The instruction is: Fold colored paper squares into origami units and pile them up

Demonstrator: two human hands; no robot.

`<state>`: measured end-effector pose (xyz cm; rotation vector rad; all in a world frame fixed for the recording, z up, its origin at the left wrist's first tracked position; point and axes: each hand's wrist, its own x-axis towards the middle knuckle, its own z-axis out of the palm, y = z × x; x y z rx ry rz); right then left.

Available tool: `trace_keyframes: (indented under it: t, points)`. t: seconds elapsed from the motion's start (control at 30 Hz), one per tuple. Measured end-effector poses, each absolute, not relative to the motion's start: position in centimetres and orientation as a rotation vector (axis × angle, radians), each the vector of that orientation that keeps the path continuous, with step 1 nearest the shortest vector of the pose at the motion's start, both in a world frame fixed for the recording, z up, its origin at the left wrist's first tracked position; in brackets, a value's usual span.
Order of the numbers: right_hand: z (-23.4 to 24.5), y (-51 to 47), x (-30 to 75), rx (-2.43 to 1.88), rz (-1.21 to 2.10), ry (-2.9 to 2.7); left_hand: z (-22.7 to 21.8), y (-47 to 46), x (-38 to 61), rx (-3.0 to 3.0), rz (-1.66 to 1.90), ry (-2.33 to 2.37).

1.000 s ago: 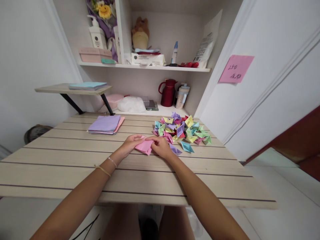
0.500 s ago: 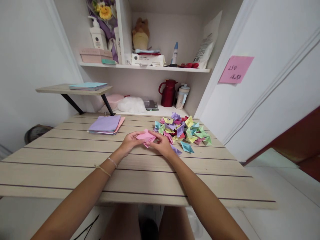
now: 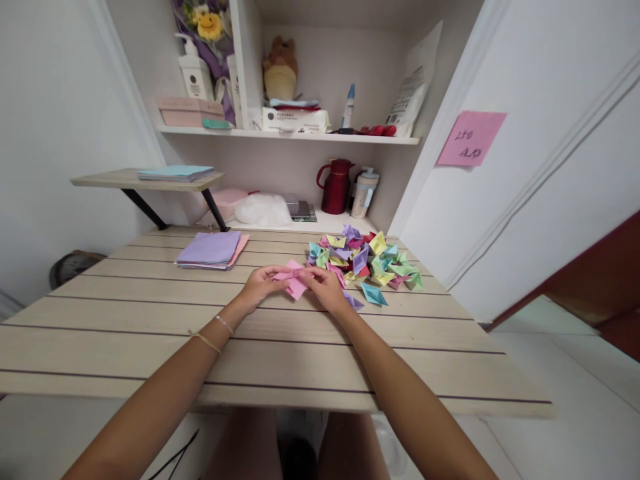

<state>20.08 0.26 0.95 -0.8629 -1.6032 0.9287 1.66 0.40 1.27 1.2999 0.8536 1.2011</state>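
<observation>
Between both hands is a folded piece of pink paper (image 3: 296, 287), its layers partly spread and a pointed corner facing me. My left hand (image 3: 261, 287) pinches its left side, and my right hand (image 3: 323, 285) grips its right side with thumb and fingers. The fingers cover parts of the paper's edges. Just right of my right hand lies a heap of small folded paper boats (image 3: 360, 257) in purple, yellow, green, blue, pink and red. A blue paper boat (image 3: 374, 294) sits at the near side of the heap.
A stack of purple and pink paper (image 3: 209, 249) lies left on the slatted table (image 3: 280, 360). Blue paper (image 3: 175, 173) rests on a small raised shelf (image 3: 107, 179). At the back stand a red jug (image 3: 337, 188) and a pale tumbler (image 3: 365, 195).
The pink paper has been turned and opened flatter between my hands, and its corner now points toward me. My fingers have shifted slightly on it; the boats have stayed put.
</observation>
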Motion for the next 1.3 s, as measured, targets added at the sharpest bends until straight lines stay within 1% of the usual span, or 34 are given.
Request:
trace_keyframes:
  t: [0.23, 0.47, 0.7, 1.03, 1.3]
  points:
    - [0.54, 0.66, 20.08, -0.867, 0.951, -1.415, 1.17, 0.12, 2.08, 1.327, 1.118, 0.837]
    - [0.58, 0.39, 20.0, -0.881, 0.976, -1.459, 0.93, 0.46, 1.92, 1.362, 1.147, 0.954]
    - [0.33, 0.41, 19.87, -0.908, 1.036, -1.564, 0.96, 0.47, 1.65, 1.378, 1.085, 0.893]
    - [0.01, 0.5, 19.53, -0.882, 1.055, -1.482, 0.82, 0.57, 1.99, 1.424, 1.112, 1.009]
    - [0.33, 0.26, 19.1, -0.778, 1.198, -1.304, 0.55, 0.87, 1.8, 1.177, 1.191, 0.924]
